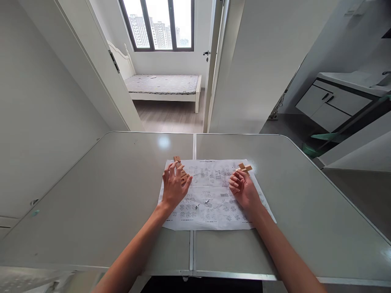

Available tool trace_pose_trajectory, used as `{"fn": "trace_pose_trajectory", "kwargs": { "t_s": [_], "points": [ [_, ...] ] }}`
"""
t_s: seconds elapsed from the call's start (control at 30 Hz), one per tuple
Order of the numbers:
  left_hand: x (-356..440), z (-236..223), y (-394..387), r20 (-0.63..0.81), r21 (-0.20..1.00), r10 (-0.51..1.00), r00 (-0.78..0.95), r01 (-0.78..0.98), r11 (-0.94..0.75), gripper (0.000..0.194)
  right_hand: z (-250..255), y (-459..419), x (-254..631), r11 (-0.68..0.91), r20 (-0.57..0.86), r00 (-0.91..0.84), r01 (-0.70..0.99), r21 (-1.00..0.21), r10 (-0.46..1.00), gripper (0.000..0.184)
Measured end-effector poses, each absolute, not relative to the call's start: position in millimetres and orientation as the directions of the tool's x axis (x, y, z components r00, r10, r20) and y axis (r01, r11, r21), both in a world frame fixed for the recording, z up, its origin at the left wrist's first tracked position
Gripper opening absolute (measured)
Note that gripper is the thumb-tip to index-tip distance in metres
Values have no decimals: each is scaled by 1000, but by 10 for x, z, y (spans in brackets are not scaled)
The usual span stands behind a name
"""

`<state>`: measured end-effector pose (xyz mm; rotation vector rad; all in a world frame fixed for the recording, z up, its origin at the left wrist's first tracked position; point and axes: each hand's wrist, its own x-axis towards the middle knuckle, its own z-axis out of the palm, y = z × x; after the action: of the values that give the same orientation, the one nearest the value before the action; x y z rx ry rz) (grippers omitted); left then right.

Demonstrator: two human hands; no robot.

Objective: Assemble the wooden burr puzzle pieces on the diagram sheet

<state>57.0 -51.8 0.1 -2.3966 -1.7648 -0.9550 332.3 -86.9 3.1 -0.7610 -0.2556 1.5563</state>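
Observation:
A white instruction sheet (pixel 210 195) printed with small diagrams lies flat in the middle of the grey table (pixel 106 203). My left hand (pixel 173 186) rests on the sheet's left part, fingers curled over a notched wooden puzzle piece (pixel 184 177). Another small wooden block (pixel 176 158) sits just beyond its fingertips at the sheet's top edge. My right hand (pixel 243 188) is on the sheet's right part, fingers curled around a cross-shaped wooden piece (pixel 244 167) that sticks out past the fingertips.
The table is two grey panels with a seam (pixel 193 244) down the middle. Beyond it an open doorway shows a bed (pixel 163 85) under a window. A white cabinet with a sink (pixel 339 97) stands at the right; white walls close the left.

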Motion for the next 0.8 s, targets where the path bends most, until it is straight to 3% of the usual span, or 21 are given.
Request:
{"fn": "trace_pose_trajectory", "kwargs": {
  "t_s": [0.2, 0.47, 0.8],
  "points": [
    [490, -84, -459, 404, 279, 891, 208, 899, -337, 61, 71, -935, 3244, -189, -274, 25, -667, -721, 961, 29],
    [490, -53, -471, 349, 348, 913, 211, 875, -335, 65, 65, -964, 3189, -197, -227, -3, -508, -838, 974, 32],
    [587, 75, -573, 319, 446, 807, 497, 672, -591, 66, 144, -1014, 3093, -184, -194, -8, -346, -920, 981, 38]
  ]
}}
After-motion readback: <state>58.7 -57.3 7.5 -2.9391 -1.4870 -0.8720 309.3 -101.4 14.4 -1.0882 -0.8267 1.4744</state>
